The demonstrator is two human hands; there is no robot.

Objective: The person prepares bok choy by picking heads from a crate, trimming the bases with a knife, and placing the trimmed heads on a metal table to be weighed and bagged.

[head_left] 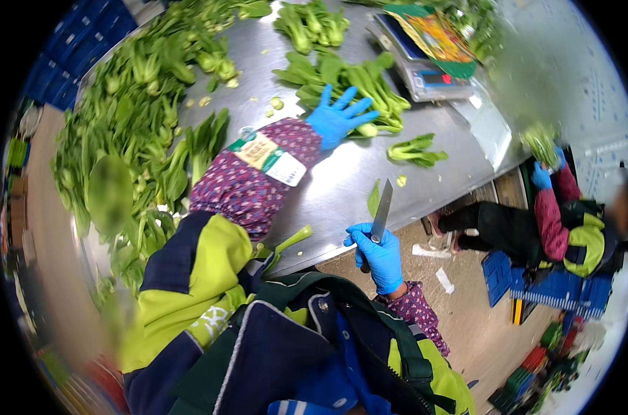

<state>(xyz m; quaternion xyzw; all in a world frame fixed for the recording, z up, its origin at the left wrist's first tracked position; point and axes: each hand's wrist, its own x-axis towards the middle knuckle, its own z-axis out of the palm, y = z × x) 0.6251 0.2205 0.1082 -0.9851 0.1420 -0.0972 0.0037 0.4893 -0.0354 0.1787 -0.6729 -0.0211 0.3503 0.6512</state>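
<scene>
My left hand (pixel 339 119), in a blue glove, reaches over the metal table with its fingers spread. It is at the near edge of a bunch of bok choy (pixel 376 86); whether it touches the leaves I cannot tell. A printed label (pixel 269 158) sticks to that arm's patterned sleeve. Close to my body, my right hand (pixel 379 259), also blue-gloved, is closed round a knife (pixel 382 211) whose blade points up and away. Beyond the blade lie a loose green leaf (pixel 374 199) and a small bok choy (pixel 417 150).
A large heap of bok choy (pixel 127 117) covers the table's left side. Further bok choy (pixel 310 26) lies at the back, beside a scale (pixel 431 79) with colourful packets (pixel 431 34) on it. At right, a co-worker (pixel 563 221) holds greens. Blue crates (pixel 556 287) stand on the floor.
</scene>
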